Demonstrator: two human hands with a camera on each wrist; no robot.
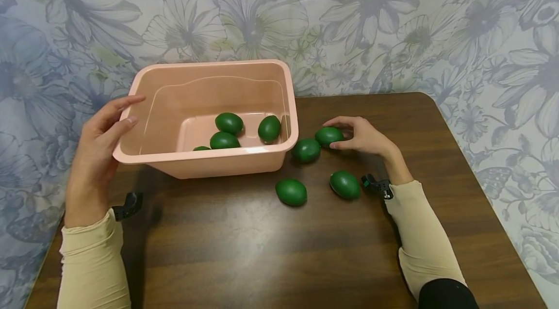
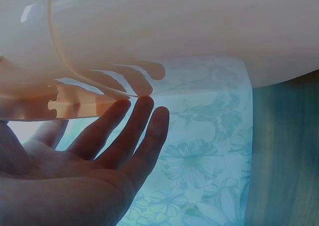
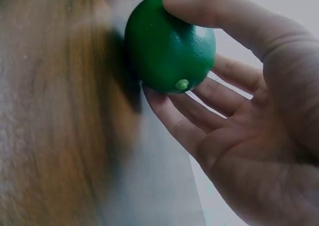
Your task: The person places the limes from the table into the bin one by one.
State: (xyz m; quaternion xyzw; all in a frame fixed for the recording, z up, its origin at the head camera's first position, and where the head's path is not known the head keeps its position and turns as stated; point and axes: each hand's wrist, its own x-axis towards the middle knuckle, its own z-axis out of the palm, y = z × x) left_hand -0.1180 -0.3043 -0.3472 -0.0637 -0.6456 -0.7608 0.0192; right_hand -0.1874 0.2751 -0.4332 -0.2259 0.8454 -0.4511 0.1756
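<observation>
My left hand (image 1: 98, 146) holds the left rim of a peach-pink plastic basin (image 1: 209, 161), its thumb and a finger over the edge. Against the basin's outer wall (image 2: 199, 31) the other fingers are spread in the left wrist view. Several green limes, one of them (image 1: 229, 123), lie inside. Right of the basin, my right hand (image 1: 360, 139) pinches a lime (image 3: 169, 46) between thumb and fingers, at the table's surface. Another lime (image 1: 306, 150) sits beside it, close to the basin's right wall.
Two more limes, one on the left (image 1: 291, 192) and one on the right (image 1: 345, 185), lie nearer on the brown wooden table (image 1: 244, 255). Floral-patterned covering (image 1: 371, 23) spans the background behind the table.
</observation>
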